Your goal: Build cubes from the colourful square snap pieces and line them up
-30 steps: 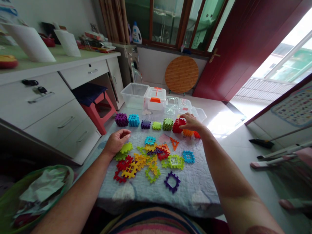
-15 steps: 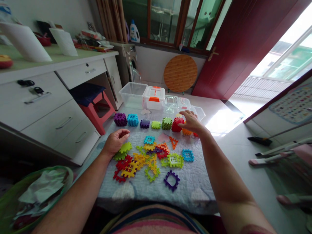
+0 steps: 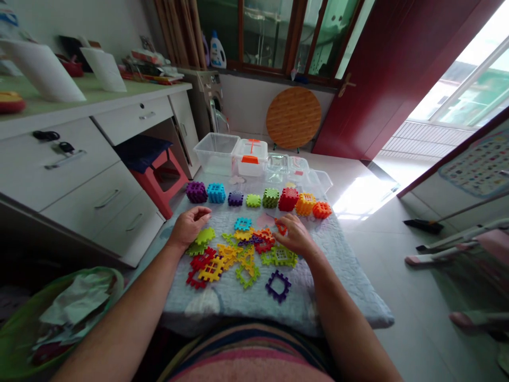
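On a pale quilted cloth [image 3: 318, 297] lies a heap of flat coloured interlocking tiles [image 3: 234, 254]. Behind them stands a row of assembled cubes: purple [image 3: 196, 192], blue [image 3: 216, 192], green [image 3: 270, 197], red [image 3: 288, 198], orange [image 3: 305, 203]. My left hand [image 3: 190, 225] rests loosely curled at the heap's left edge, over the lime-green tiles [image 3: 201, 241], holding nothing that I can see. My right hand [image 3: 292, 234] lies on the heap's right side, fingers bent down onto an orange triangle tile [image 3: 280, 227] and a lime tile [image 3: 280, 257].
Clear plastic boxes [image 3: 217, 153] and a white case with an orange latch [image 3: 251, 157] stand behind the cubes. White drawers [image 3: 91, 175] and a red stool [image 3: 159, 180] are to the left, a green basket [image 3: 24, 318] at lower left. A purple tile [image 3: 277, 286] lies apart.
My right hand has left the red cube at the back and come down to the loose tiles. The orange cube and small orange piece now show. My left hand has barely moved.
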Action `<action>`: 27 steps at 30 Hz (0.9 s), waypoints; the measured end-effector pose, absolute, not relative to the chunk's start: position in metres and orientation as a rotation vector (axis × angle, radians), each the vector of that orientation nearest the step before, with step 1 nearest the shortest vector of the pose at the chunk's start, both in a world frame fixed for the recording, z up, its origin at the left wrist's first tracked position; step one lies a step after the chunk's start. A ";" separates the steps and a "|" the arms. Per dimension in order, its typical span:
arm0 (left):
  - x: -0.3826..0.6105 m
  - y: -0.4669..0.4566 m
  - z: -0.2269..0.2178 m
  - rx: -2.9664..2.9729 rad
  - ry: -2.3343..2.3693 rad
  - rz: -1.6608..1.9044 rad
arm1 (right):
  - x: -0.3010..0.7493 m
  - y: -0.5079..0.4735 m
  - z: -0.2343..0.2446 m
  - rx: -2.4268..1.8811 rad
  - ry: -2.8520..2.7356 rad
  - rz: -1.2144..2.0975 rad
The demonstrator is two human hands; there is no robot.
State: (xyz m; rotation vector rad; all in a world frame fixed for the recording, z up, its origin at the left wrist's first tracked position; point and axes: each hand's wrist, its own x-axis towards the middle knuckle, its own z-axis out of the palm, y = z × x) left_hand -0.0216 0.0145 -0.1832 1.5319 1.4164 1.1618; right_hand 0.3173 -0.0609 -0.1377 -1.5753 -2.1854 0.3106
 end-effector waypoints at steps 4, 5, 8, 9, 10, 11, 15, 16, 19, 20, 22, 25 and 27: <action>-0.022 0.015 -0.185 1.531 1.406 1.166 | 0.305 -0.064 -0.140 -1.555 -2.264 0.350; -0.022 0.015 -0.185 1.531 1.406 1.164 | 0.303 -0.065 -0.140 -1.562 -2.274 0.356; -0.022 0.016 -0.185 1.536 1.414 1.156 | 0.300 -0.067 -0.140 -1.580 -2.300 0.360; -0.022 0.016 -0.185 1.538 1.415 1.155 | 0.299 -0.067 -0.140 -1.581 -2.308 0.358; -0.021 0.016 -0.185 1.538 1.414 1.154 | 0.298 -0.067 -0.139 -1.582 -2.315 0.355; -0.021 0.016 -0.184 1.536 1.413 1.153 | 0.297 -0.068 -0.139 -1.585 -2.321 0.349; -0.020 0.015 -0.183 1.518 1.412 1.158 | 0.291 -0.067 -0.141 -1.610 -2.351 0.302; -0.020 0.015 -0.183 1.514 1.410 1.160 | 0.290 -0.067 -0.142 -1.615 -2.361 0.290; -0.020 0.015 -0.184 1.500 1.395 1.173 | 0.289 -0.067 -0.145 -1.631 -2.346 0.268; -0.020 0.015 -0.184 1.489 1.386 1.182 | 0.290 -0.066 -0.146 -1.633 -2.322 0.260; -0.021 0.016 -0.185 1.447 1.356 1.216 | 0.295 -0.064 -0.148 -1.618 -2.243 0.239; -0.022 0.017 -0.184 1.353 1.298 1.292 | 0.309 -0.060 -0.152 -1.591 -2.054 0.189; -0.021 0.017 -0.182 1.298 1.271 1.328 | 0.320 -0.057 -0.155 -1.595 -1.919 0.151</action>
